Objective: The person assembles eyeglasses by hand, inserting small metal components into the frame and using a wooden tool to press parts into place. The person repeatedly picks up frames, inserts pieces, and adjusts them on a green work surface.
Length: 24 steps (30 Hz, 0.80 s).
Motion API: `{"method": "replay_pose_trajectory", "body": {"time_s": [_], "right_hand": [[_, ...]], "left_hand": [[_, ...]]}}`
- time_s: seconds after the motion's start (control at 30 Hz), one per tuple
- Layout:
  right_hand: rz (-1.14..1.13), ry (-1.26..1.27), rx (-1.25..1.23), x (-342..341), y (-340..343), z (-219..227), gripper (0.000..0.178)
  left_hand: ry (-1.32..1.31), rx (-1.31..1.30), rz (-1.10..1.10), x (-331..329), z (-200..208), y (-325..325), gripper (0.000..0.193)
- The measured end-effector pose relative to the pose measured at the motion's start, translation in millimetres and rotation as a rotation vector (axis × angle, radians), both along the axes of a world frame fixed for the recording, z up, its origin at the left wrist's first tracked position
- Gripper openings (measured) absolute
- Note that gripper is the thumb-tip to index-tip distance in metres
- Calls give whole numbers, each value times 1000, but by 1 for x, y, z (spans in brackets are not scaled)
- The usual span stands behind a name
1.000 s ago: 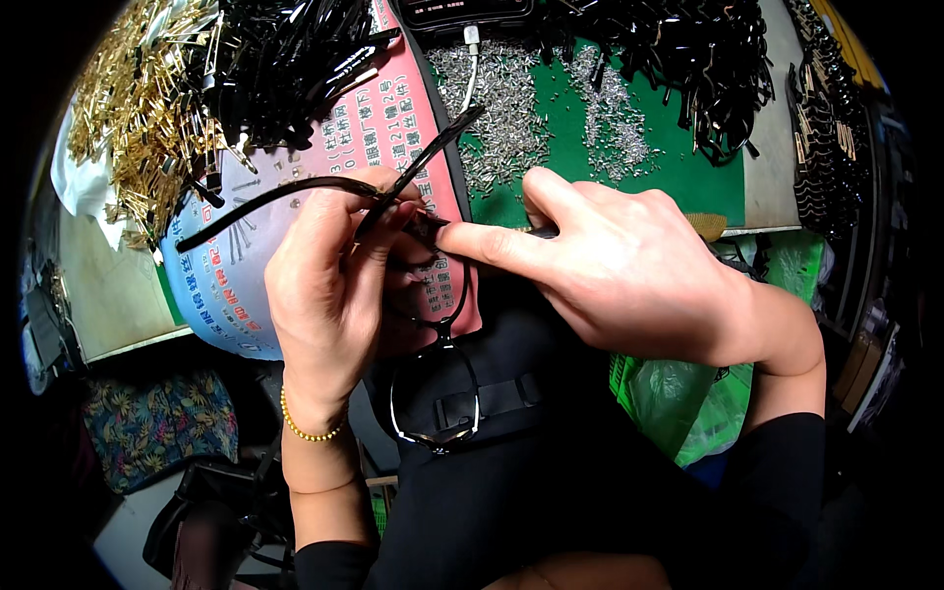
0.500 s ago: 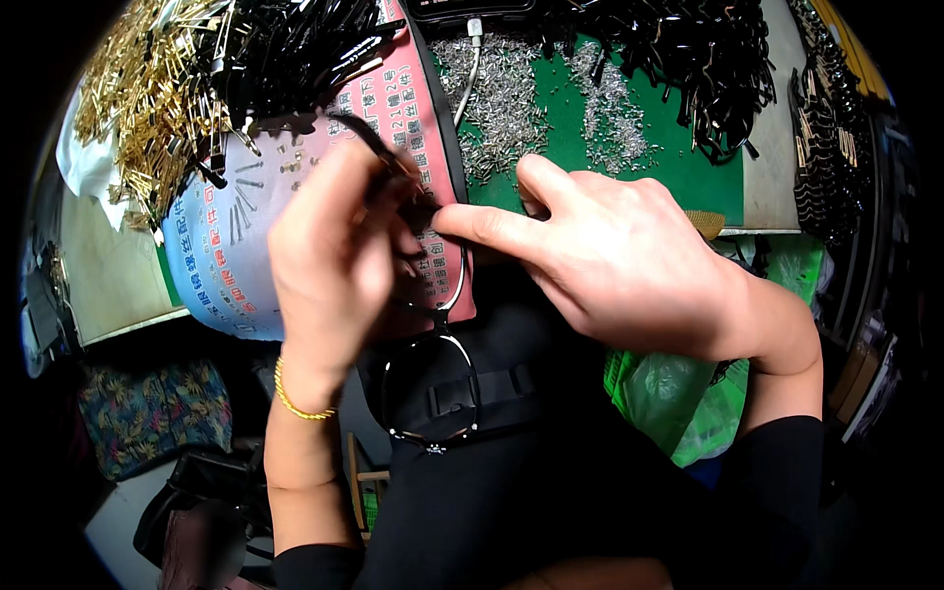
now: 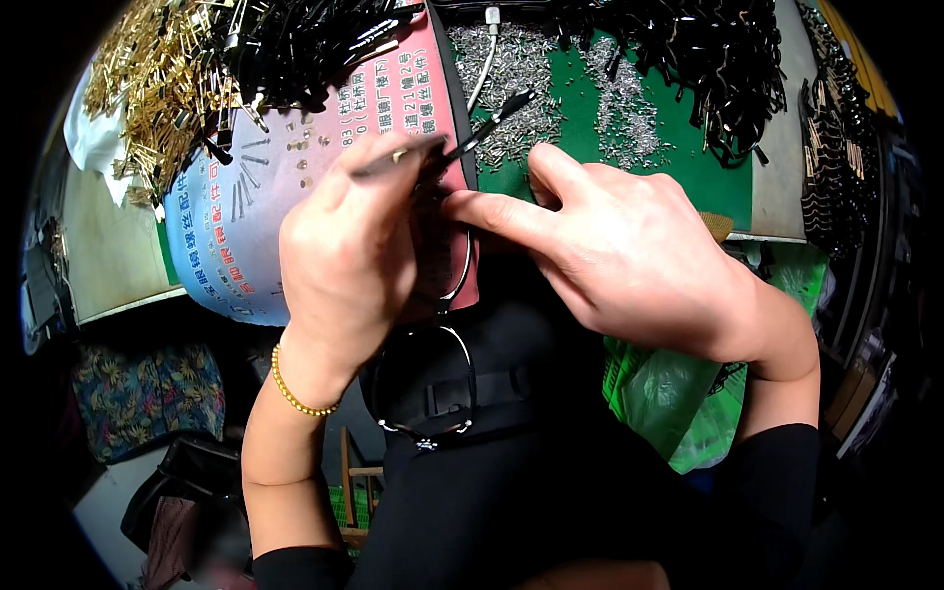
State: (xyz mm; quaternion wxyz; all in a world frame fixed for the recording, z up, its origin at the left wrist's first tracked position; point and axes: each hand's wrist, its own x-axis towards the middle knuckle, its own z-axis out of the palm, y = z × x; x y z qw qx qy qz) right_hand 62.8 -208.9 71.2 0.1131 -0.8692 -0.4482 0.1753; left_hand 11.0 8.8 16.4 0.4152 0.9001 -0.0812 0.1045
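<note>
A pair of eyeglasses with a dark, thin-rimmed frame (image 3: 442, 317) hangs below my hands, its front turned nearly upright over my lap. My left hand (image 3: 346, 241), with a gold bead bracelet at the wrist, is closed around a black temple (image 3: 497, 120) that sticks out past its fingers toward the upper right. Its fingertips are partly in shadow. My right hand (image 3: 624, 251) has the index finger stretched to the upper end of the frame, near the left fingers. The other right fingers curl underneath, and the exact contact is hidden.
On the bench, a heap of gold-coloured metal parts (image 3: 147, 118) and black temples (image 3: 305, 49) lie at the far left. Small silver screws (image 3: 516, 88) cover part of a green mat (image 3: 723, 192). More black frame parts (image 3: 723, 59) sit far right. A green plastic bag (image 3: 678, 393) hangs below.
The black temple has swung from pointing upper left to pointing upper right as my left hand turned. My right hand stays almost in place, and the frame still hangs below.
</note>
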Motion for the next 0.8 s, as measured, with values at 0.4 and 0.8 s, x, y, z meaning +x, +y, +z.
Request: {"method": "replay_pose_trajectory", "body": {"time_s": [0.4,0.8], "right_hand": [[-80,31,0,1,2,0,60],[-96,-149,84,-13,8,-6,59]], "left_hand": [[298,-515,92,-1,1,-3,9],[298,-538,104,-1,2,-3,9]]}}
